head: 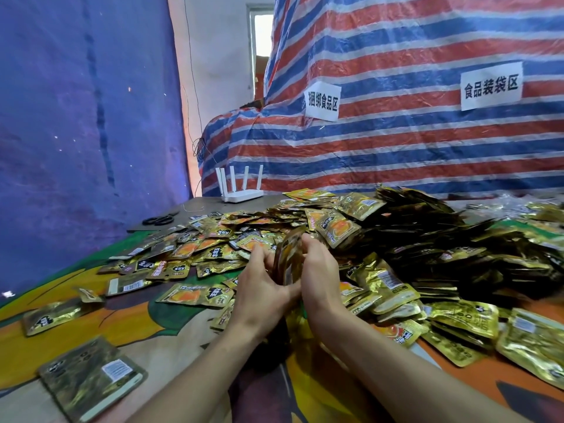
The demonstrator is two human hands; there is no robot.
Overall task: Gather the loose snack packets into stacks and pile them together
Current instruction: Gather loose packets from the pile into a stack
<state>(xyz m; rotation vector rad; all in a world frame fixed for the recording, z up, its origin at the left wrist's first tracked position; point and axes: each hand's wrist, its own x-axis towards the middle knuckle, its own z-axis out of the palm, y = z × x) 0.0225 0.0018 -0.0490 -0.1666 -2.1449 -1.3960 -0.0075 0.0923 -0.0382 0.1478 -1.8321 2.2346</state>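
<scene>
Squaring small upright stack of gold foil snack packets (288, 257) between left hand (259, 296) and right hand (320, 288), both clasped around it, mid-table. Large heap (427, 239) piled behind; many loose packets (183, 257) remain scattered.

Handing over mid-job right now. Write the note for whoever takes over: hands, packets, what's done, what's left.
Left hand and right hand grip an upright stack of snack packets between them.
Done, seemingly: a large pile of packets on the right.
Left: loose packets scattered over the cloth to the left and front; add the held stack to the pile.
</scene>
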